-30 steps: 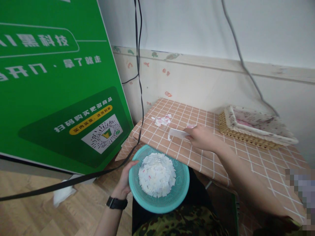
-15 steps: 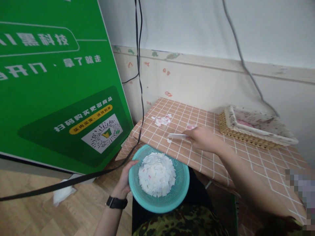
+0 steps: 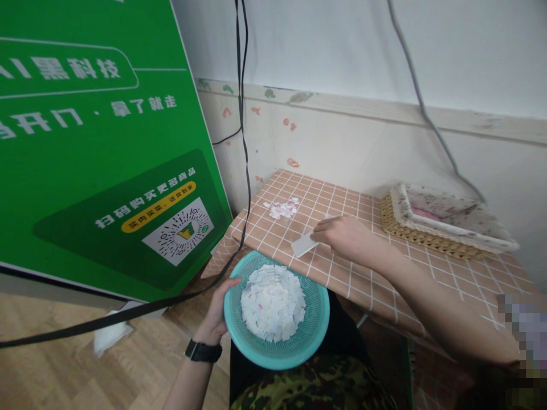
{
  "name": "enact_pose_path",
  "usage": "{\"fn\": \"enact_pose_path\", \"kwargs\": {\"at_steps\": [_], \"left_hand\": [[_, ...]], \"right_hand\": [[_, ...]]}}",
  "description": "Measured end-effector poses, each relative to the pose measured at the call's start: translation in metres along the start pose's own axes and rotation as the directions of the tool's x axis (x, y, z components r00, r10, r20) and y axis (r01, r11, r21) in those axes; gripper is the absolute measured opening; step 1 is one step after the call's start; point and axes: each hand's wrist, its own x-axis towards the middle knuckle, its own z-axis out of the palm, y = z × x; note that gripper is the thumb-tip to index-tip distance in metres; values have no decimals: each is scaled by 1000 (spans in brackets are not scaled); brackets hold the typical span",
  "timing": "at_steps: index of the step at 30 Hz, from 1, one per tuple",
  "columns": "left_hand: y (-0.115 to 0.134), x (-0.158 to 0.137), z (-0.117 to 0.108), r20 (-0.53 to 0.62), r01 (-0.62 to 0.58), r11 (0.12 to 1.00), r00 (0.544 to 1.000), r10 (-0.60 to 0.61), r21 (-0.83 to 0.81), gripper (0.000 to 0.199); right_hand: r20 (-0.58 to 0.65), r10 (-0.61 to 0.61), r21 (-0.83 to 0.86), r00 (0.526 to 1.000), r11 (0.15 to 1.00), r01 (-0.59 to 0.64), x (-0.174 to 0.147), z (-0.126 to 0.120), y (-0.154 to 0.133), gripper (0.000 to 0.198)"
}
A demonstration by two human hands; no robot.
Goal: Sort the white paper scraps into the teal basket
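Note:
My left hand (image 3: 217,312) grips the left rim of a round teal plastic colander (image 3: 314,336), its thumb over the edge. A heap of small white paper scraps (image 3: 273,302) fills the middle of the colander, just below the table's front edge. Between the fingers of my right hand (image 3: 348,238) is a flat white card (image 3: 303,245), slanted down to the tablecloth near that edge. Farther back on the cloth lies a loose pile of white and pink paper scraps (image 3: 283,208). A few more scraps show partly behind my right hand.
The table with a brown checked cloth (image 3: 359,285) stands against the wall. On its right side sits a lined wicker basket (image 3: 431,233). A green printed cabinet (image 3: 128,159) rises at left. A black strap (image 3: 171,303) and cables hang across the view.
The card in my right hand has turned from nearly edge-on to showing its flat face, tipped toward the table edge. The small scrap beneath it is now out of sight. My left hand keeps still.

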Motion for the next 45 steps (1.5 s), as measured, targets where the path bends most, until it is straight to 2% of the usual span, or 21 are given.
{"fn": "enact_pose_path", "kwargs": {"at_steps": [6,10,18,22,26,33,38,45], "left_hand": [[0,-1,-1,0,23,999,1000,-23,-24,17],[-1,-1,-1,-5,16,1000,1000,-16,-23,16],[-1,0,-1,3,17,1000,1000,-17,-8,17],[-2,0,-3,1,15,1000,1000,-15,-7,18],[-1,-1,-1,3,19,1000,1000,-19,-25,15],[-1,-2,1,-7,12,1000,1000,-12,-8,14],[-2,-1,-3,-17,11,1000,1000,-11,-15,14],[-3,-2,-2,-43,6,999,999,-8,-47,10]], "right_hand": [[23,16,83,1000,996,-18,-6,1,14,33],[35,37,107,999,993,-40,-3,5,15,31],[42,101,-4,994,995,-101,3,6,1,21],[49,81,34,996,996,-83,-1,4,-4,20],[72,57,49,996,997,-61,0,5,-3,17],[48,126,-50,991,991,-123,7,10,6,18],[14,120,-64,993,991,-119,-9,15,-3,16],[5,147,60,989,987,-147,-39,42,-27,19]]}}
